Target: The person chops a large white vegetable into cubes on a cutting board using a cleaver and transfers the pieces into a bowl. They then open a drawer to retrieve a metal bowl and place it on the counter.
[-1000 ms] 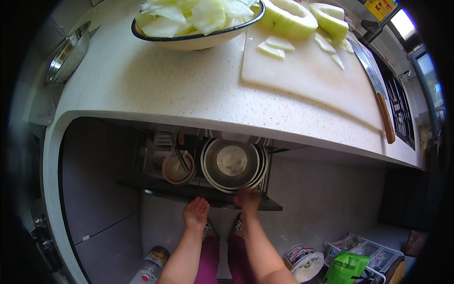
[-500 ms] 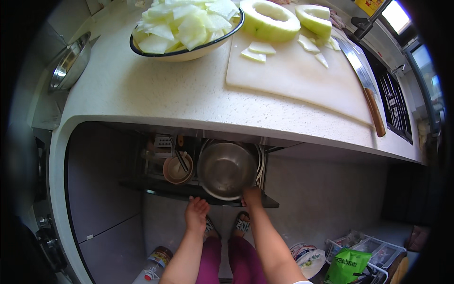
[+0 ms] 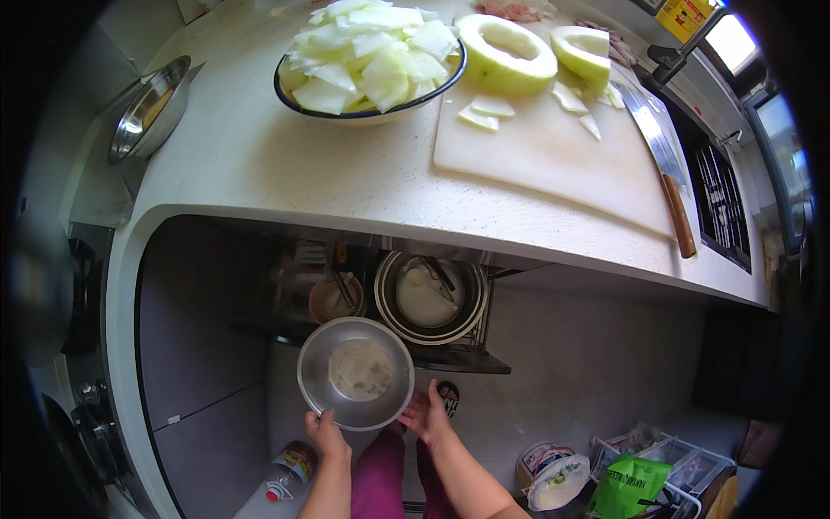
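Observation:
A wide stainless steel bowl [image 3: 311,372] is held in front of an open drawer, its inside facing up. My left hand [image 3: 328,435] is closed on its near rim, thumb on top and fingers underneath. Beside the rim's lower right, my right hand [image 3: 428,417] is open, thumb and fingers apart, its fingertips at or very close to the metal. Inside the drawer [image 3: 471,359] sit nested metal pots [image 3: 388,294] with pale and dark-handled things in them. To their left is a small pinkish bowl [image 3: 322,304] with a dark-handled utensil.
On the white counter [image 3: 259,186] above are a heaped bowl of pale melon slices [image 3: 380,73], a cutting board [image 3: 536,164] with cut melon [image 3: 510,65], and a knife [image 3: 661,156]. A bottle [image 3: 290,471], white-topped tub [image 3: 558,480] and wire rack [image 3: 674,450] stand low around me.
The steel bowl has come out of the drawer toward me and leftward, uncovering the nested pots. My left hand has taken its rim; my right hand has moved nearer and opened.

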The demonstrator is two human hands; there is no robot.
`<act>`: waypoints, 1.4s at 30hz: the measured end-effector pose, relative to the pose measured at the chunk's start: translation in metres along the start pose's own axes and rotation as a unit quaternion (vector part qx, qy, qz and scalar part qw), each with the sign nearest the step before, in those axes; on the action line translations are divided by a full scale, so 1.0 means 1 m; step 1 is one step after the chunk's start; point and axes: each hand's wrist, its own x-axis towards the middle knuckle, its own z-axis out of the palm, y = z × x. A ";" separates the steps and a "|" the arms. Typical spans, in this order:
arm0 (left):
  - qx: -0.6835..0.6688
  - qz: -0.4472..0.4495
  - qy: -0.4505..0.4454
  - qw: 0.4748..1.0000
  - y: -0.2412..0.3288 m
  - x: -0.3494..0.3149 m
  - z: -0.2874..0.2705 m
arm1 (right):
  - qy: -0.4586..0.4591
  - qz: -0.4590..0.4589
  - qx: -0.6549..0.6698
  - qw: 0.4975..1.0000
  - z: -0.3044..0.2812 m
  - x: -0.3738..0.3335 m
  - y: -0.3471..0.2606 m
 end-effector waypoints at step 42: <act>-0.044 0.009 -0.073 0.996 0.081 -0.042 0.064 | -0.068 -0.189 -0.329 0.923 0.095 -0.050 -0.111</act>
